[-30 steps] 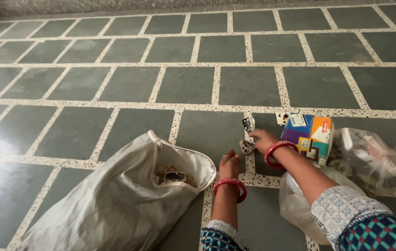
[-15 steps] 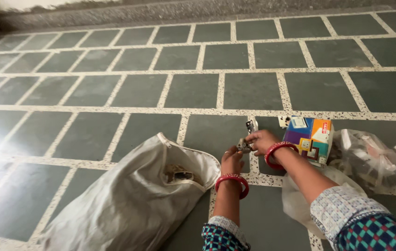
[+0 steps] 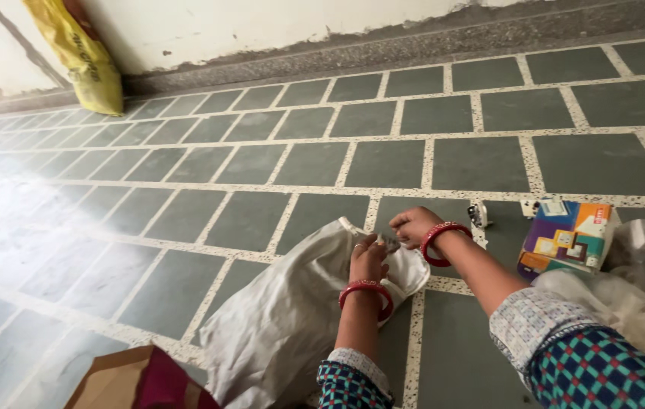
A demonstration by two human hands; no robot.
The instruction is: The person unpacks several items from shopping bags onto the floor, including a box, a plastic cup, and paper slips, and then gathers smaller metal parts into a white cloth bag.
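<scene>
Tiled floor (image 3: 186,163): grey squares with pale speckled joints, under everything you are working on.

White sack (image 3: 284,318): the largest thing near your hands. It lies flat on the floor under and below your left hand, its mouth pointing up towards both hands. What is inside cannot be seen; only the cloth shows.

Clear plastic bags (image 3: 641,295): crumpled, to the right of your right forearm. Contents are not readable through the film.

Yellow bag (image 3: 80,53): leaning against the wall, far off to the upper left of your hands.

Colourful box (image 3: 565,238): cardboard, just right of your right wrist, lying tilted, lid end up. Whether it is open or what it holds cannot be told.

Brown and maroon thing (image 3: 137,382): at the bottom edge, left of your left arm, mostly cut off.

Your left hand (image 3: 368,257): fingers closed, pinching the sack's rim at its mouth. Red bangle on the wrist.

Your right hand (image 3: 413,225): fingers curled, at the same rim, touching the left; red bangle too. A small grey piece (image 3: 391,242) sits between the two hands; which hand holds it I cannot tell.

Small white part (image 3: 479,214): on the floor between your right wrist and the box.
</scene>
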